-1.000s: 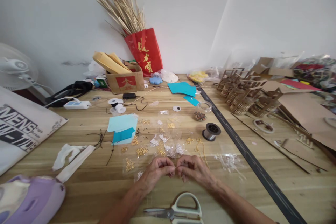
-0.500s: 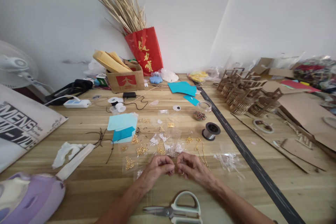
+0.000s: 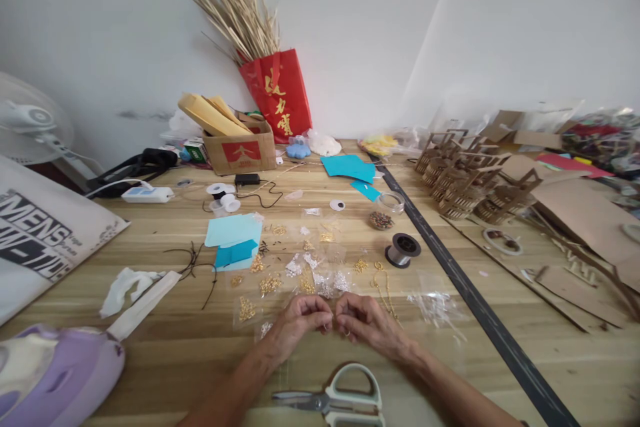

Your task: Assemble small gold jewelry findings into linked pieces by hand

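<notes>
My left hand (image 3: 306, 317) and my right hand (image 3: 365, 321) meet fingertip to fingertip above the near middle of the table. Both are closed in a pinch, and whatever lies between the fingers is too small to name. Just beyond them are small clear bags of silver beads (image 3: 341, 281) and gold findings (image 3: 270, 285). A gold chain (image 3: 384, 290) lies to the right of my right hand. Scissors with pale handles (image 3: 353, 395) rest below both hands, their blades pointing left.
A spool of thin wire (image 3: 402, 250) stands right of the bags, near a dark strip (image 3: 453, 273) running along the table. Blue paper sheets (image 3: 233, 233) lie left. Small wooden baskets (image 3: 457, 177) crowd the far right. A purple and white appliance (image 3: 65, 373) sits near left.
My right hand has shifted very slightly left, closer to my left hand. Both hands keep their pinch, and the things on the table stay where they were.
</notes>
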`<state>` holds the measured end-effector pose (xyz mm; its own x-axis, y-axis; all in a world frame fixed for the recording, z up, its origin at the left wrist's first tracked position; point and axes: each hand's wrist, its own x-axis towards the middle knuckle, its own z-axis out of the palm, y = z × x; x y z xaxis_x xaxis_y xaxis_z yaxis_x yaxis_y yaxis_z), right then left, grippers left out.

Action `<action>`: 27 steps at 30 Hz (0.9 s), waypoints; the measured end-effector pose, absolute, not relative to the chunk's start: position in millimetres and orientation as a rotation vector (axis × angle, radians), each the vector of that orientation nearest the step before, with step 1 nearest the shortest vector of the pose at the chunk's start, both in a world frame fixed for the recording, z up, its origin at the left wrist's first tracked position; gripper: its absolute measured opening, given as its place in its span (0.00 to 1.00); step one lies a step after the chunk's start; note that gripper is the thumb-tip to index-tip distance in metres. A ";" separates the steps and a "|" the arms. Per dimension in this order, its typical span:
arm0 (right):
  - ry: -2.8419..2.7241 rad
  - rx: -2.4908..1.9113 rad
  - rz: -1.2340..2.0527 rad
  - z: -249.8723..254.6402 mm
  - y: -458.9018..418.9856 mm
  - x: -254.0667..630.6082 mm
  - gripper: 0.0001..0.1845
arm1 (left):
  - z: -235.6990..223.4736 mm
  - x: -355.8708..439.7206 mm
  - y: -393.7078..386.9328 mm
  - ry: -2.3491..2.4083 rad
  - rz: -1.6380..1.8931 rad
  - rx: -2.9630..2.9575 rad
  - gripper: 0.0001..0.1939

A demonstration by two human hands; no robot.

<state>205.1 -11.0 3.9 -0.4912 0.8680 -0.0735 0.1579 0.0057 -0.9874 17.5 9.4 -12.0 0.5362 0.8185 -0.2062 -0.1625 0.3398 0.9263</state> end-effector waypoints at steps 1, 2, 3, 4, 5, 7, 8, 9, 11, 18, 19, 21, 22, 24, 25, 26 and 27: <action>-1.701 -1.059 1.532 4.8 -11.2 205.0 0.13 | -12.2 17.4 9.4 0.773 0.725 1.034 0.11; -1.710 -1.056 1.529 5.6 -11.4 205.0 0.13 | -12.1 17.3 9.5 0.777 0.724 1.039 0.11; -1.719 -1.057 1.525 6.4 -11.7 205.0 0.13 | -11.7 17.3 9.6 0.779 0.721 1.046 0.10; -1.729 -1.060 1.519 7.2 -11.9 205.0 0.13 | -11.2 17.2 9.7 0.778 0.722 1.053 0.10; -1.734 -1.064 1.516 7.8 -12.2 204.9 0.13 | -10.6 17.2 9.9 0.774 0.723 1.060 0.10; -1.727 -1.065 1.522 8.6 -12.7 204.7 0.13 | -9.5 17.2 10.2 0.767 0.724 1.074 0.11; -1.718 -1.060 1.529 8.6 -12.9 204.6 0.13 | -9.1 17.2 10.4 0.764 0.723 1.078 0.11; -1.710 -1.054 1.535 8.3 -13.0 204.6 0.13 | -8.9 17.2 10.5 0.763 0.724 1.080 0.11; -1.699 -1.051 1.540 6.8 -12.8 204.5 0.12 | -8.8 17.3 10.6 0.764 0.718 1.082 0.12; -1.695 -1.032 1.530 2.7 -12.3 204.5 0.11 | -6.8 17.7 10.4 0.782 0.701 1.103 0.12; -1.696 -1.034 1.532 2.8 -12.4 204.6 0.10 | -6.5 17.7 10.3 0.783 0.699 1.105 0.12; -1.693 -1.036 1.539 3.3 -12.4 204.7 0.10 | -6.4 17.7 10.1 0.779 0.699 1.103 0.12; -1.693 -1.036 1.540 3.6 -12.4 204.7 0.10 | -6.6 17.7 10.0 0.778 0.700 1.100 0.12; -1.691 -1.034 1.544 4.0 -12.2 204.7 0.10 | -7.2 17.6 10.1 0.779 0.701 1.101 0.12; -1.690 -1.033 1.544 4.2 -12.1 204.6 0.10 | -7.5 17.6 10.1 0.781 0.700 1.102 0.12; -1.689 -1.034 1.546 4.5 -12.1 204.6 0.10 | -7.7 17.6 10.2 0.780 0.698 1.105 0.12; -1.686 -1.034 1.548 4.9 -12.0 204.5 0.10 | -7.7 17.6 10.3 0.779 0.698 1.105 0.12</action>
<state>204.5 -12.0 4.9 -0.5018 0.8626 -0.0634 0.1367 0.0068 -0.9906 17.6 10.3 -7.7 0.5505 0.8119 -0.1944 -0.1045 0.2981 0.9488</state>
